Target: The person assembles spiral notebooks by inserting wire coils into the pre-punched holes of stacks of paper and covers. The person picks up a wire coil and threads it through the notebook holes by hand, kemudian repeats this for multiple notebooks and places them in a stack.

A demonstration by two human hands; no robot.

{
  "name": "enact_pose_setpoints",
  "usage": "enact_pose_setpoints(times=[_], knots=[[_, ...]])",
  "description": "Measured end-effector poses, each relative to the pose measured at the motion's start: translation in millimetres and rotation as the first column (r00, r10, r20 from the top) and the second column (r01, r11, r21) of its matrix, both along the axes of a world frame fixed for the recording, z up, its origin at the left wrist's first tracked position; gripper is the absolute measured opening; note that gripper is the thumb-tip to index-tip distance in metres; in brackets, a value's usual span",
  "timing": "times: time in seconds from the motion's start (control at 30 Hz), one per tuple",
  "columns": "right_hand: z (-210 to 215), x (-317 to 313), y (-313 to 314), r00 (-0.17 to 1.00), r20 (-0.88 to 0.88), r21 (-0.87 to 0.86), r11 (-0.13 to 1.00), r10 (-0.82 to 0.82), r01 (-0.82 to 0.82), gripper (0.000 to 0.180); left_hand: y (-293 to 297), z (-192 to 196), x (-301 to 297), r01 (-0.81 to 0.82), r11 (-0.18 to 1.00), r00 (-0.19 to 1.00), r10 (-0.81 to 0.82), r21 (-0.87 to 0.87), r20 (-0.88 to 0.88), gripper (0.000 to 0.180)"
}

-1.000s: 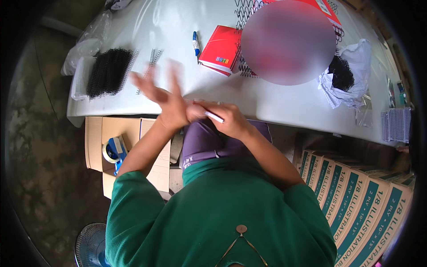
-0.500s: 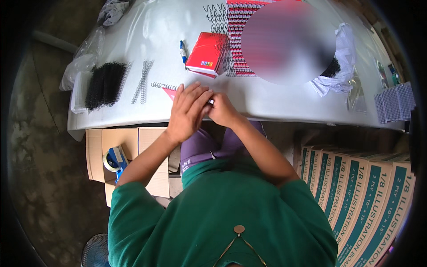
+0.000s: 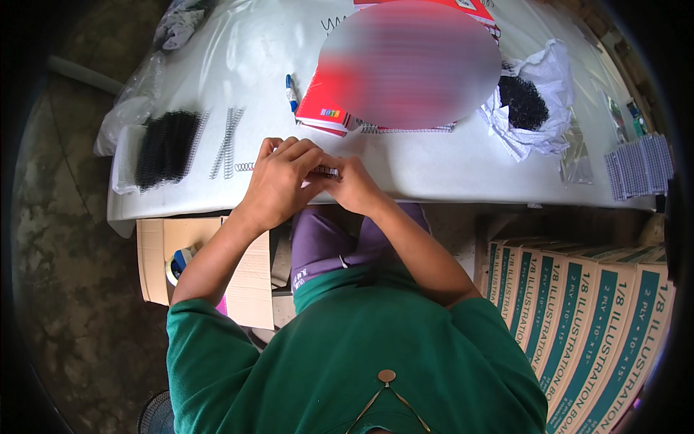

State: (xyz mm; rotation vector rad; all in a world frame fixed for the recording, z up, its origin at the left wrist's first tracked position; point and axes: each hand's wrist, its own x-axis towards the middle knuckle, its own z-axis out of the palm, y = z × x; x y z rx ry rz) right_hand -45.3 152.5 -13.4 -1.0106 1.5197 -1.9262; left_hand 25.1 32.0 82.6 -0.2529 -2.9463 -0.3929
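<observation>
My left hand [image 3: 278, 173] is closed over a small spiral notebook [image 3: 329, 173] near the table's front edge. My right hand [image 3: 354, 182] grips the same notebook by its right end, fingers bent. Most of the notebook is hidden beneath my fingers; a strip of its coiled edge shows between the hands. A loose end of wire coil [image 3: 244, 167] sticks out to the left of my left hand. Beyond the hands lies a small stack of red notebooks [image 3: 322, 112], partly covered by a blurred patch. A blue marker [image 3: 291, 92] rests to the left of that stack.
Loose wire coils [image 3: 228, 145] and a thick bundle of black coils [image 3: 170, 148] lie on the white table [image 3: 434, 170] at left. More black coils [image 3: 524, 103] sit in crumpled paper at right. Cardboard boxes [image 3: 578, 311] stand below right; an open carton [image 3: 246, 289] holds a tape dispenser [image 3: 177, 266].
My hands have shifted slightly nearer and to the left, with my left fingers more bent. The notebook's red cover corner is no longer visible, and less of the coil shows past my left hand.
</observation>
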Motion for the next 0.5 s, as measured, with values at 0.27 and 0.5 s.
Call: enact_pose_setpoints(times=[0.27,0.5], knots=[[-4,-4,2,0.978,-0.205,0.219,0.973,-0.025,0.071,0.014,3,5,-1,0.091,0.993,0.991,-0.097,-0.080,-0.088,0.020],[65,-13,43,0.891,-0.398,-0.193,0.969,-0.219,0.152,0.036,21,81,-18,-0.023,0.998,0.929,0.041,0.052,-0.369,0.038]])
